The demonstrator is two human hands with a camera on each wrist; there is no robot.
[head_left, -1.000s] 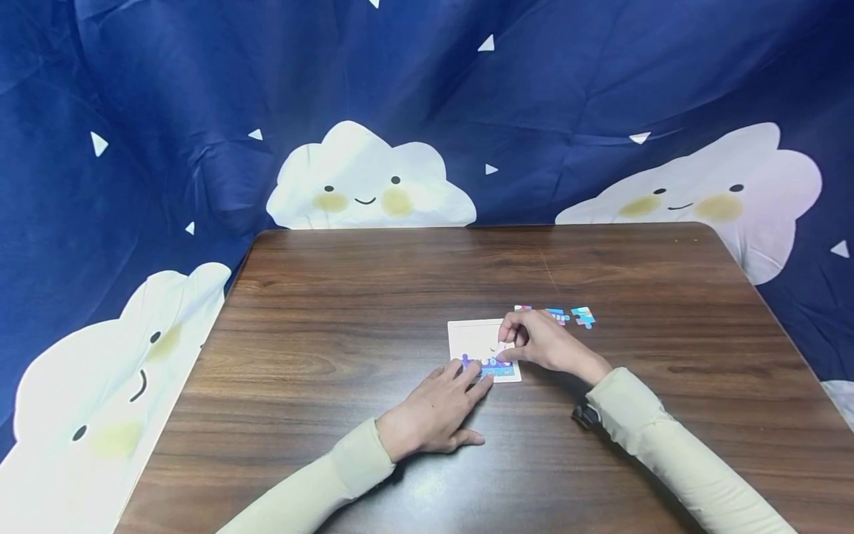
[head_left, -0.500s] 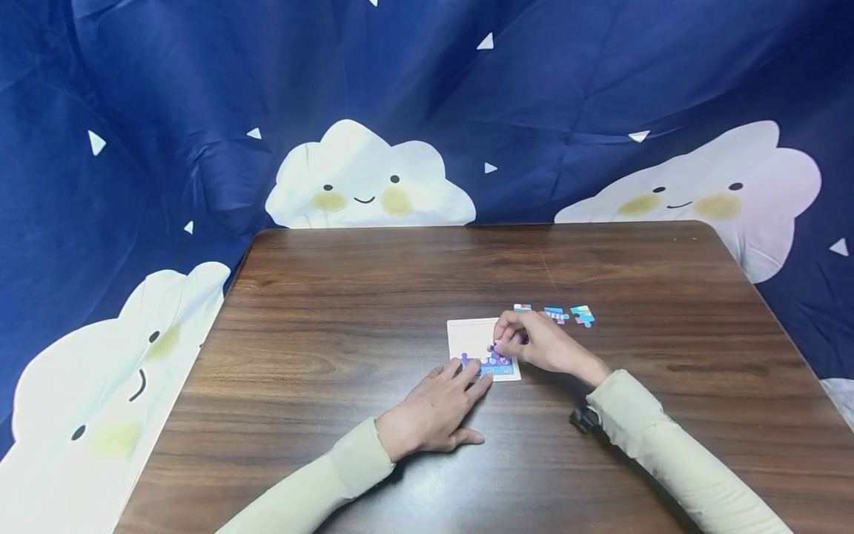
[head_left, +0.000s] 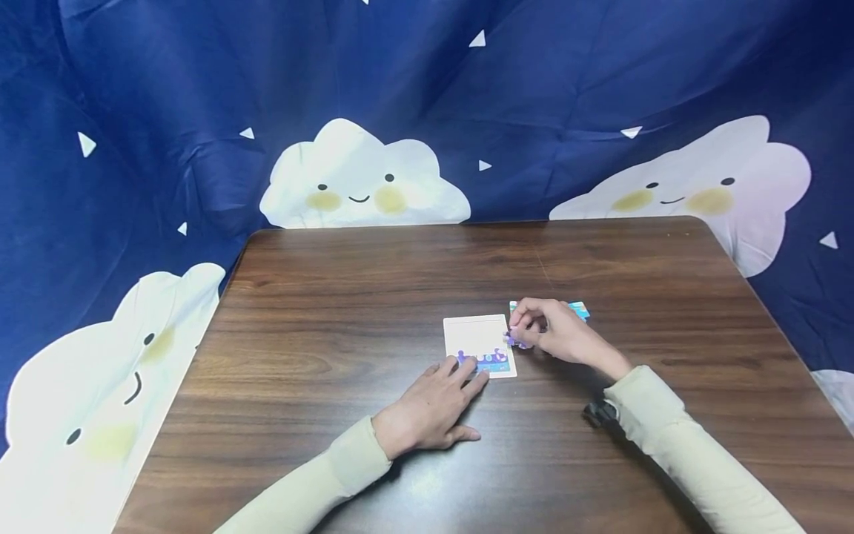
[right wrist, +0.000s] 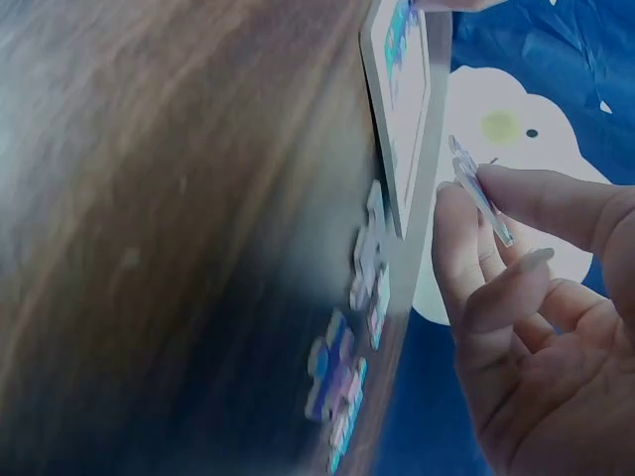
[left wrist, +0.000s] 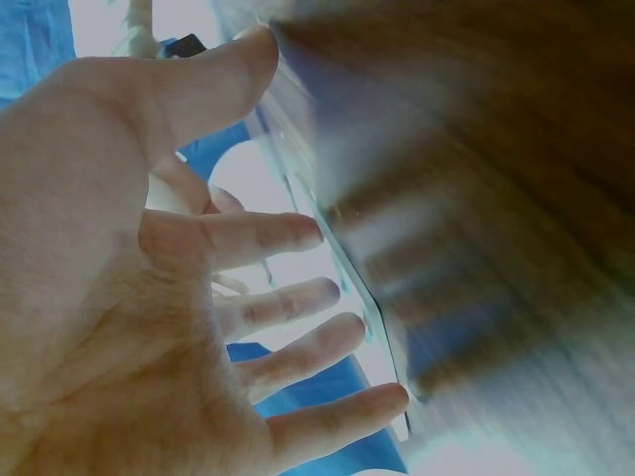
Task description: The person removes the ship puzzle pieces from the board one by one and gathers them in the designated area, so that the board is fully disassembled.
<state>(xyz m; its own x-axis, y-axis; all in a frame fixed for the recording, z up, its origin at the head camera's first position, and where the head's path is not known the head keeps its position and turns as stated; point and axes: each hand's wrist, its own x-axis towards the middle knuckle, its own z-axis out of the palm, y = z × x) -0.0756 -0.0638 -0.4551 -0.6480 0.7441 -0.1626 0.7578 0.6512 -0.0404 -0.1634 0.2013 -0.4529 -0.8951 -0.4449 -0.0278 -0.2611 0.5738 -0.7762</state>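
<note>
Blue cloth backdrop with smiling clouds behind a dark wood-grain table. White puzzle board lies flat near the table's middle. Coloured strip of fitted pieces along the board's near side; its far part is bare white.

Left hand: fingers straight and spread, tips at the board's near-left edge, thumb out to the right, nothing gripped. Same place as a second ago; reads as steadying the board.

Right hand: thumb and finger pinch one puzzle piece, tilted and raised clear of the table, clearest from the right wrist. Change: half a second ago this hand was over the board's right part; now it's just right of the board, among the loose pieces. Can't tell if it's the same piece as then. Either way, the piece in hand is unplaced and the far part remains to be filled.

Loose on the table, right of the board: a pale piece, a purple-blue piece and a couple more partly hidden behind them. From the head, a blue piece shows beyond the knuckles. Print on the pinched piece too small to read.
</note>
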